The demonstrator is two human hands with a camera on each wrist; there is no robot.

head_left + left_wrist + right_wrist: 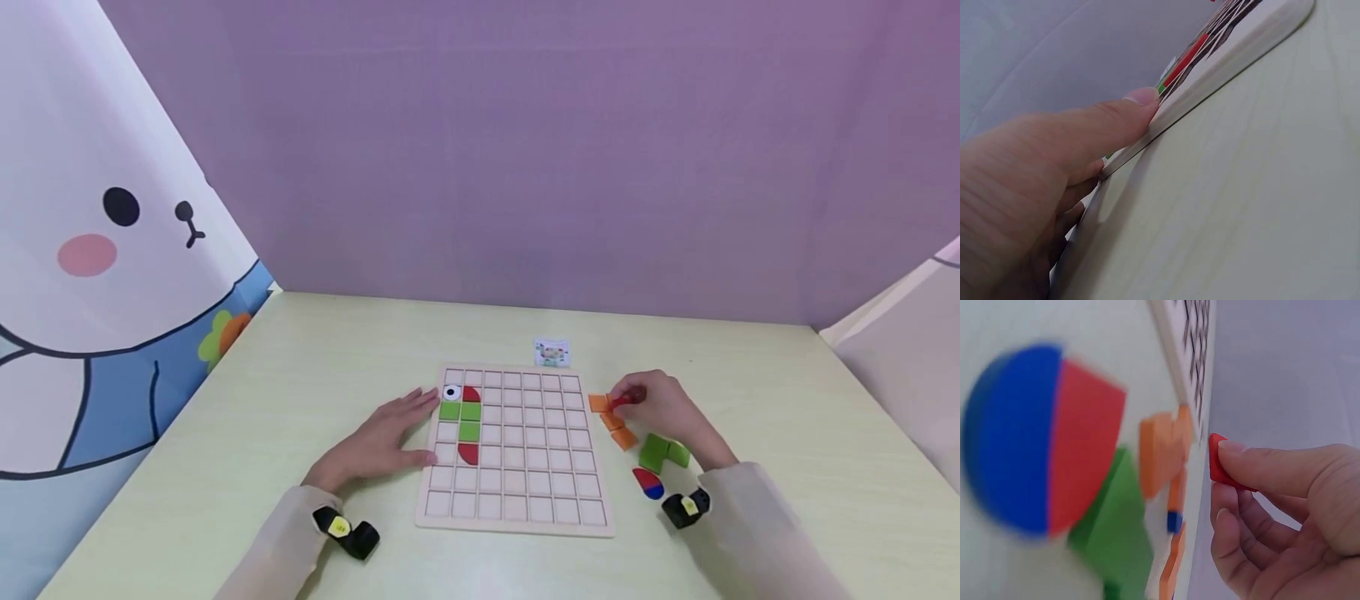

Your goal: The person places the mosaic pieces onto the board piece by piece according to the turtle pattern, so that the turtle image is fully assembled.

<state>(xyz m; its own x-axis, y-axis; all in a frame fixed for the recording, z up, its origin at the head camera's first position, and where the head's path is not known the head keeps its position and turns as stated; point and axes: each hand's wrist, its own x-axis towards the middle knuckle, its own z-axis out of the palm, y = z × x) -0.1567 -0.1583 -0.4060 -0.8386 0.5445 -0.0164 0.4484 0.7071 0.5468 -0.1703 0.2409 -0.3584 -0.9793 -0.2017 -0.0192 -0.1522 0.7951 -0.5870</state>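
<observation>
A pale wooden grid board [516, 528] lies flat on the table. On its left columns sit a white eye tile [451, 392], red rounded tiles [468, 453] and green square tiles [469, 431]. My left hand [378, 437] rests along the board's left edge, fingers spread; in the left wrist view the thumb [1110, 119] touches that edge. My right hand [667, 412] is right of the board, above the orange tiles [624, 437]. It pinches a small red tile [1215, 464] between thumb and fingers, seen lifted off the table in the right wrist view.
Near the right wrist lie green tiles [654, 452] and a red-and-blue tile [648, 483]. A small picture card [552, 352] lies behind the board. A purple cloth wall [525, 167] stands at the table's far edge, with a cartoon-printed panel [112, 333] at left.
</observation>
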